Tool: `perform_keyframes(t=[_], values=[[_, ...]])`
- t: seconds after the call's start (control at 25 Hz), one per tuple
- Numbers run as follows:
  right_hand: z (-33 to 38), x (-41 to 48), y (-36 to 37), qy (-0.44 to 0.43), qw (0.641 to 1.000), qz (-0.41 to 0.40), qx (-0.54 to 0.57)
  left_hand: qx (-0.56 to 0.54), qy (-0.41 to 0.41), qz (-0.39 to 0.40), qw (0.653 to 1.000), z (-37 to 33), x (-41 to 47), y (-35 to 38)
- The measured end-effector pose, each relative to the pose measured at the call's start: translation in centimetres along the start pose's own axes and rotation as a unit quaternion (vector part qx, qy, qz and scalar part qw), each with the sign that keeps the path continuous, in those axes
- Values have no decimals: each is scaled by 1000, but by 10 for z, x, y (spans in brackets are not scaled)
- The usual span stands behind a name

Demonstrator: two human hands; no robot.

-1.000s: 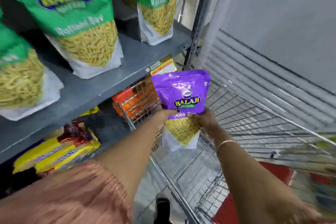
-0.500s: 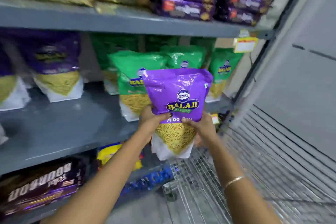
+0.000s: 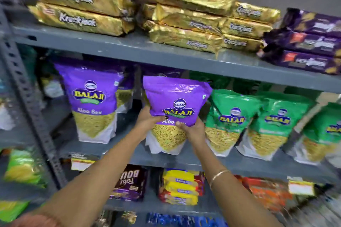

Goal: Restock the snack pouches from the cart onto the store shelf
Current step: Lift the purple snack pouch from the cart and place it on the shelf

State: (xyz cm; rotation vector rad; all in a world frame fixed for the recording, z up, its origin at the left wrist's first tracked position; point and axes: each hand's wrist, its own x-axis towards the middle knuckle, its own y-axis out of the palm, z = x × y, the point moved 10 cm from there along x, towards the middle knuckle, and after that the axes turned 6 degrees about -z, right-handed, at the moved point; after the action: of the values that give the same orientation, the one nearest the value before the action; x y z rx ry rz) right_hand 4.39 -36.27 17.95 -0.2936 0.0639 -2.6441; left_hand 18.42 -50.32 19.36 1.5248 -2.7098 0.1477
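At the centre of the frame, both hands hold one glossy purple plastic snack pouch point(image 3: 175, 114) with a clear lower window showing yellow strands. The pouch stands upright, its long axis vertical, its top leaning slightly toward the camera. The left hand point(image 3: 147, 119) is closed on the pouch's left edge at mid-height; the right hand point(image 3: 191, 129) is closed on the lower right edge, thumb across the front face. Neither hand is nearer; the grip is symmetrical. The pouch bottom sits at or just above the grey metal middle shelf point(image 3: 203, 161); whether it touches cannot be told. The slot lies directly behind the pouch, away from the hands: between the standing purple pouch point(image 3: 92, 105) at centre left and the green pouches point(image 3: 230, 121) just beside it at centre right. The likely next move is a straight push rearward, followed by release.
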Motion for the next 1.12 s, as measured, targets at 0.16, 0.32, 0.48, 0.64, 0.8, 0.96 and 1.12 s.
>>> perform_keyframes(t=[0.16, 0.32, 0.48, 0.64, 0.8, 0.96, 1.12], values=[[-25, 17, 24, 9, 1000, 8, -17, 1, -6, 15, 1000, 26, 23, -6], [-66, 8, 36, 70, 994, 79, -3, 16, -59, 49, 997, 83, 13, -5], [-100, -11, 45, 82, 986, 141, -31, 108, -90, 61, 988, 129, -2, -5], [-110, -4, 57, 84, 988, 124, -30, 134, -89, 28, 987, 137, 15, -18], [-107, -11, 75, 94, 987, 123, -35, 147, -85, 43, 985, 138, 27, -33], [-51, -4, 54, 70, 995, -7, 72, 123, -88, 55, 987, 138, 24, -33], [112, 7, 30, -209, 951, -182, -134, 63, -90, 54, 992, 130, 26, -27]])
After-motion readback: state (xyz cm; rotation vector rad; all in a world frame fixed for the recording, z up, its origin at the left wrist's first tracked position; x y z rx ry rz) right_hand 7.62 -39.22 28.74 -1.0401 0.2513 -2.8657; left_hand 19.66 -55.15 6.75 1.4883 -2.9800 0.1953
